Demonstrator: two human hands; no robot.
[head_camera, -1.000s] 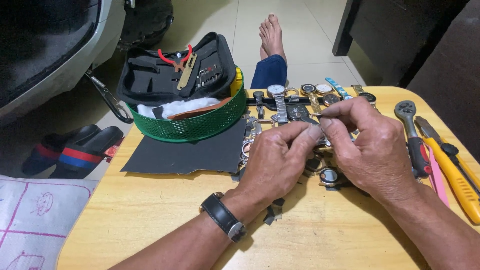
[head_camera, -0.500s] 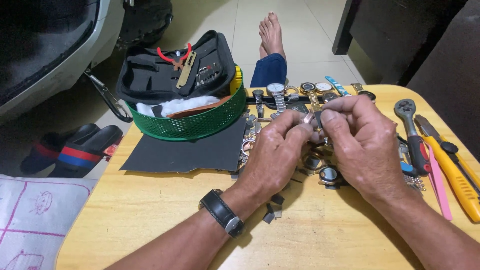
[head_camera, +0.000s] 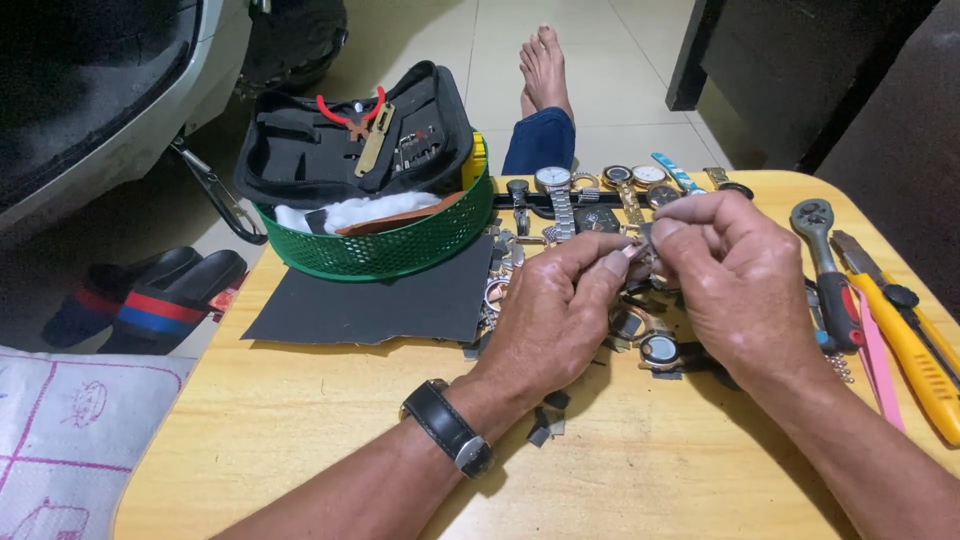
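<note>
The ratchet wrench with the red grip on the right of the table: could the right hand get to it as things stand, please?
Probably yes, once freed. The ratchet wrench lies uncovered on the table, just beside the right hand, with nothing between them. That hand and the left hand are both pinching a small watch part.

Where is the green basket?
In the head view, the green basket sits at the table's far left, on a dark sheet, with a black tool case leaning in it, left of the left hand.
</note>
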